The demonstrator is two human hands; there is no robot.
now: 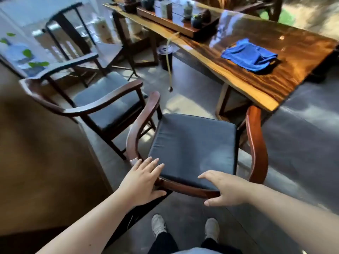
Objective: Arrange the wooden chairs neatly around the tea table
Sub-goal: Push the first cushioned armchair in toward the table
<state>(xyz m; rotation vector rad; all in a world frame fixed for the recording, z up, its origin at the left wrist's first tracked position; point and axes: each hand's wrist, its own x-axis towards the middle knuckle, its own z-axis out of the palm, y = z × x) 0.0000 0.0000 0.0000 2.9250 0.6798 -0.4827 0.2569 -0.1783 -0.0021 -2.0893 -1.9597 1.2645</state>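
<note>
Nearest, two grey shoes (pixel 159 225) on dark matte floor (pixel 302 143), toes toward the table. Just beyond, left hand (pixel 142 182) laid flat over the curved back rail of the near chair (pixel 256 143), fingers spread wide and reaching onto the rear edge of the seat cushion (pixel 192 143), not closed around anything. Right hand (pixel 224 188) over the same rail further right, fingers loosely curled above the wood, thumb below; whether actually gripping, cannot tell.

Near chair: rounded horseshoe rail of glossy reddish-brown wood, sweeping forward into two arms; square, flat, dark grey fabric cushion with soft corners. Open front facing up and right toward the long edge of the tea table (pixel 256 79), close to its near corner and pale leg, seat not tucked under.

Just to the left, second chair (pixel 102 105) of the same shape, darker wood, similar grey cushion, angled more to the right, its arm close beside the near chair's left arm. Further back, third chair (pixel 64 21) with thin black frame and tall upright back, against the window.

Table: long slab, live edge, glossy striped amber-and-brown grain, long axis running from upper left to lower right. Crumpled blue cloth (pixel 249 55) on top near the right end; at the far end, a wooden tea tray (pixel 165 21) with blurred pots and cups. Below, a dark cylindrical bin (pixel 165 55) on the floor.
</note>
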